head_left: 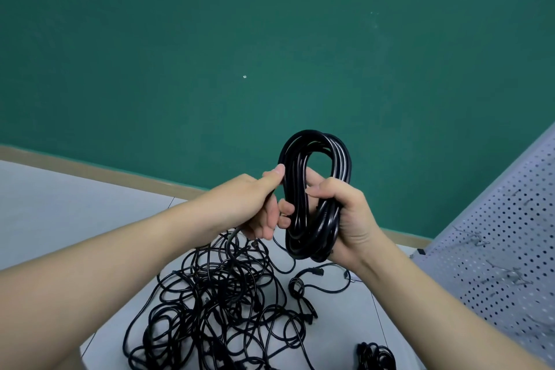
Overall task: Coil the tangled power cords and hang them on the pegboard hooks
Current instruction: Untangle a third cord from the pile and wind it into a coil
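Observation:
A black power cord wound into an oval coil (pixel 318 159) is held upright in front of me. My right hand (pixel 345 219) grips the coil's lower right side, fingers wrapped through the loop. My left hand (pixel 264 204) pinches the coil's left side, thumb on top and fingers curled behind. Below the hands a big tangle of black cords (pixel 216 303) lies on the grey floor. A white pegboard (pixel 504 234) with metal hooks (pixel 468 237) leans at the right.
A green wall (pixel 240 39) with a tan baseboard (pixel 90 171) stands behind. A second small black cord bundle (pixel 375 354) lies at the bottom right. A loose cord end with a plug (pixel 318 272) lies near the pegboard's foot.

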A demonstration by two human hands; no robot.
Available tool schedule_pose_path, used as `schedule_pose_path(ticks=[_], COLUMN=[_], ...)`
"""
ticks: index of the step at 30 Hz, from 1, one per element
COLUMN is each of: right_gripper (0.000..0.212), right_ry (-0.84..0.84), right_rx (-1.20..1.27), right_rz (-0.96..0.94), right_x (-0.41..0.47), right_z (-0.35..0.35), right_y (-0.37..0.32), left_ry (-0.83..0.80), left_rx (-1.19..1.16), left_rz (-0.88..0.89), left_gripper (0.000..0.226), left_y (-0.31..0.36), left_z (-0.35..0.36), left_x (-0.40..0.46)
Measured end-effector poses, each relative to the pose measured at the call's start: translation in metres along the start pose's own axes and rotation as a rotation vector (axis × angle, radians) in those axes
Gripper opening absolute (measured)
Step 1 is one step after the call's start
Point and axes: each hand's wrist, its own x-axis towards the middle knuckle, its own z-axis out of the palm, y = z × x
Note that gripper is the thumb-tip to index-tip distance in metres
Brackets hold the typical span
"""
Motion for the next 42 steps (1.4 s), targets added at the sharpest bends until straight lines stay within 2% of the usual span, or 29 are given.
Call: schedule_pose_path(ticks=[4,7,10,12,14,16,20,23,27,30,32,34,37,42], right_gripper=[0.065,0.057,0.062,0.069,0.059,0.042,0.030,0.020,0.007,0.008,0.022,0.035,0.041,0.051], right_ry=[0.060,0.138,0.144,0.190,0.271,0.357,0.475,0.547,0.615,0.569,0.458,0.336,0.280,0.247], right_rx=[-0.019,-0.002,0.013,0.058,0.113,0.145,0.157,0.110,-0.007,-0.054,0.012,0.076,0.128,0.257], right_rz=[-0.012,-0.002,-0.111,-0.201,-0.266,-0.302,-0.322,-0.299,-0.233,-0.203,-0.203,-0.221,-0.234,-0.250], right_x=[0.001,0.000,0.001,-0.001,-0.007,-0.014,-0.021,-0.021,-0.024,-0.030,-0.034,-0.035,-0.031,-0.030], right_z=[0.011,0.017,0.014,0.003,-0.010,-0.023,-0.044,-0.050,-0.054,-0.055,-0.051,-0.044,-0.034,-0.033], right_y=[-0.002,-0.003,-0.014,-0.028,-0.042,-0.050,-0.051,-0.048,-0.049,-0.055,-0.059,-0.060,-0.057,-0.061], left_ry=[-0.084,-0.098,-0.084,-0.080,-0.120,-0.136,0.000,0.121,0.127,0.140,0.185,0.201,0.147,0.192], left_rx=[0.128,0.187,0.271,0.400,0.526,0.535,0.545,0.585,0.610,0.671,0.618,0.519,0.453,0.348], left_rz=[-0.069,-0.012,0.108,0.107,0.018,-0.033,0.116,0.243,0.382,0.589,0.760,0.842,0.830,0.756], left_gripper=[0.093,0.091,0.093,0.093,0.091,0.084,0.056,0.057,0.061,0.061,0.058,0.053,0.048,0.037], left_y=[-0.006,-0.010,-0.016,-0.029,-0.048,-0.060,-0.045,-0.032,-0.017,0.010,0.031,0.043,0.042,0.036], left_z=[0.005,0.012,0.006,-0.006,-0.018,-0.025,-0.023,-0.018,-0.014,-0.018,-0.023,-0.025,-0.022,-0.022], left_x=[-0.003,-0.003,0.002,0.005,0.008,0.010,0.011,0.010,0.002,-0.018,-0.037,-0.049,-0.050,-0.043])
